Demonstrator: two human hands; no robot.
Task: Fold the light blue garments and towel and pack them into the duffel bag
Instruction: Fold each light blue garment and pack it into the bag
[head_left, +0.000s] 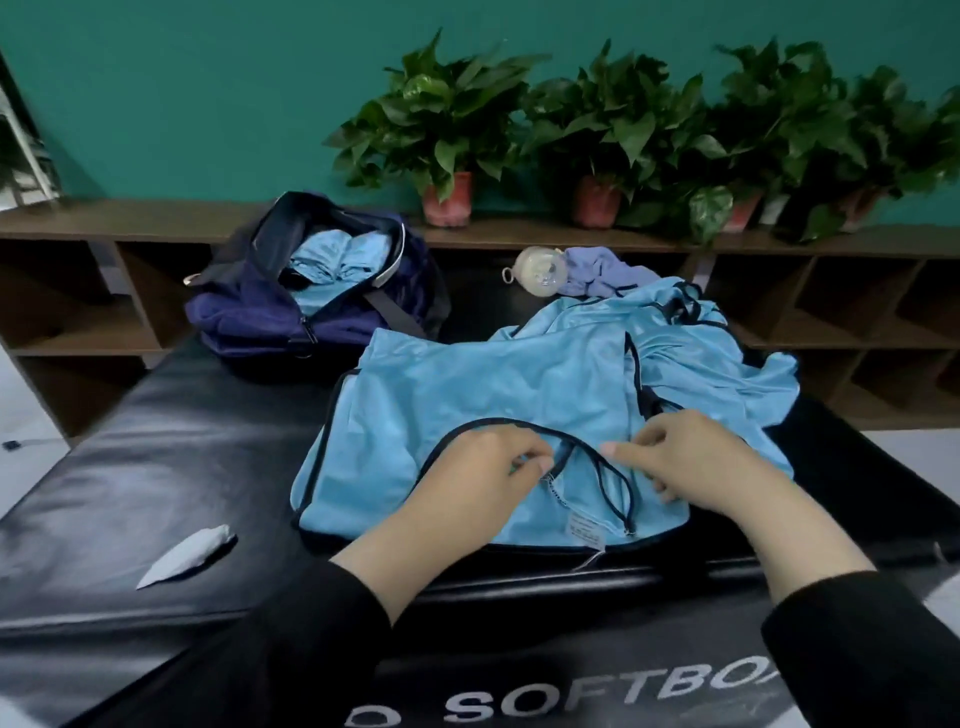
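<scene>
On the near part of the black padded worktop (156, 467), both hands sit on a light blue garment (467, 395) spread flat, its edges trimmed in dark piping. The left hand (483, 467) has its grip narrowed to a pinch: thumb and fingertips curl onto the dark-trimmed neckline (498, 423) where the curved edge dips. The right hand (691, 457) lies just to the right of that pinch, fingers curled down into the fabric, the forefinger reaching toward the left hand; its grip holds a fold of the same garment. Just below and between the two grips, a small white care label (587, 527) shows on the inside of the cloth. Both forearms wear black sleeves.

Well to the left of the left grip, a small white crumpled scrap (187, 556) rests on the worktop.

Beyond the right grip the garment bunches up into loose folds. Farther on, past those folds, a lavender cloth (597, 270) lies crumpled beside a clear round container (537, 270). Up and to the left of the left grip stands the navy duffel bag (249, 317), unzipped, with folded light blue fabric (332, 260) already inside.

Farthest off, potted plants (447, 130) line a brown shelf (130, 218) against a teal wall.
</scene>
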